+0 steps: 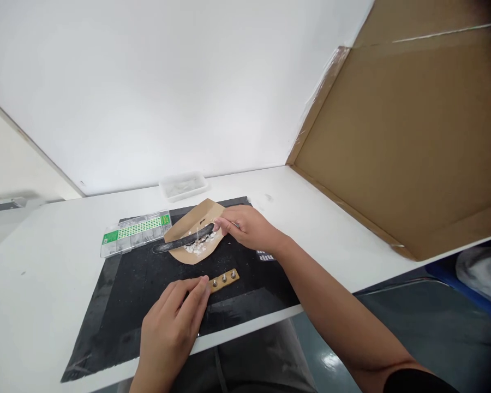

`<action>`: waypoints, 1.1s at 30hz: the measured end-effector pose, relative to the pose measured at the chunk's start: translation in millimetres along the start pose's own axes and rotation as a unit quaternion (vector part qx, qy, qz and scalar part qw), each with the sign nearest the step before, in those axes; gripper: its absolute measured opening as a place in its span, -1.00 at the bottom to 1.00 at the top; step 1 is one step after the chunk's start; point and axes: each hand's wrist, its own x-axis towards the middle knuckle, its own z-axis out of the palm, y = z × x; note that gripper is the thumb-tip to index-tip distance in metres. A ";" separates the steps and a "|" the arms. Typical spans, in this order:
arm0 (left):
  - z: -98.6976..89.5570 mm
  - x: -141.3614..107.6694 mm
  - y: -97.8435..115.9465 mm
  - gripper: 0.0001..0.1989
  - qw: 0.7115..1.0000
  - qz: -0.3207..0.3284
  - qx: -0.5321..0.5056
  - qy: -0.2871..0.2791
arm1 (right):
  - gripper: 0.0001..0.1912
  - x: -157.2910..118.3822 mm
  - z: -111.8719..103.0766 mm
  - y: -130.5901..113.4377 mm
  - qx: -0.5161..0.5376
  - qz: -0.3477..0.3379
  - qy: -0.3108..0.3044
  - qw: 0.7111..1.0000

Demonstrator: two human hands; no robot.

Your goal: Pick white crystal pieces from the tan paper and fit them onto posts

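My left hand (178,308) is closed on the left end of a small wooden strip (229,278), which has several metal pegs with whitish tips and lies near the front of a black mat (135,297). Farther back, my right hand (245,226) pinches the right end of a long dark curved file (184,240). The file slants over a brown paper piece (192,217) that bears a heap of small white chips (197,248). Whether the file touches the chips I cannot tell.
A clear compartment box with a green label (137,232) lies at the mat's left back. Behind the mat is a translucent tray (183,186). A dark item with white rectangles (265,255) sits below my right wrist. Cardboard (401,136) stands at right.
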 end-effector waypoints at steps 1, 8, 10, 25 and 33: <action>0.0 -0.6 -0.1 -0.63 1.000 -0.001 0.000 0.003 | -0.59 -6.1 -2.3 -5.6 0.001 0.001 -0.009 1.000; -2.4 2.5 0.1 -0.55 1.000 -0.004 0.001 0.024 | -0.74 -79.5 13.3 -23.2 0.063 0.077 0.112 0.989; -3.8 5.3 1.5 -0.51 0.999 -0.005 -0.001 0.033 | -0.73 -92.9 19.2 -20.6 0.072 0.117 0.157 0.978; -44.0 94.5 -55.4 -0.58 0.972 0.166 0.012 0.164 | -0.84 -94.9 27.8 -24.2 0.110 0.095 0.211 0.967; -3.7 107.9 -120.0 -0.74 0.996 0.060 0.006 0.063 | -0.85 -68.1 2.7 -17.6 0.083 0.143 0.062 0.984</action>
